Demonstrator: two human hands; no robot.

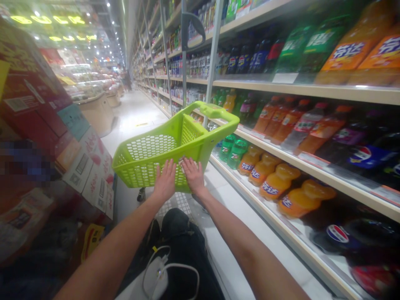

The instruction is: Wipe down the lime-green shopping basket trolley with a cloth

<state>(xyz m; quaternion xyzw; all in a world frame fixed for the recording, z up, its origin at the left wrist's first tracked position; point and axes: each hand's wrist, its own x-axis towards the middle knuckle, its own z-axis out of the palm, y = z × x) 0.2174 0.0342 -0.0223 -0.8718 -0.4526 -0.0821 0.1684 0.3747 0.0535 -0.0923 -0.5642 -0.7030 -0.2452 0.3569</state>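
A bright green plastic shopping cart stands sideways in front of me, its handle at the upper right. Against its near side wall my left hand lies with the fingers stretched out. My right hand rests flat on the same wall, close to the left one, fingers extended. By the right fingertips is a small pale patch or tag on the cart wall, too blurred to read. Neither hand grips anything that I can see. The cart's basket shows no goods in its visible part.
Drink shelves run along the right, with orange soda bottles on the lower level. Stacked cartons border the left side. A bright aisle floor stretches ahead. A white device with cables sits at my lap.
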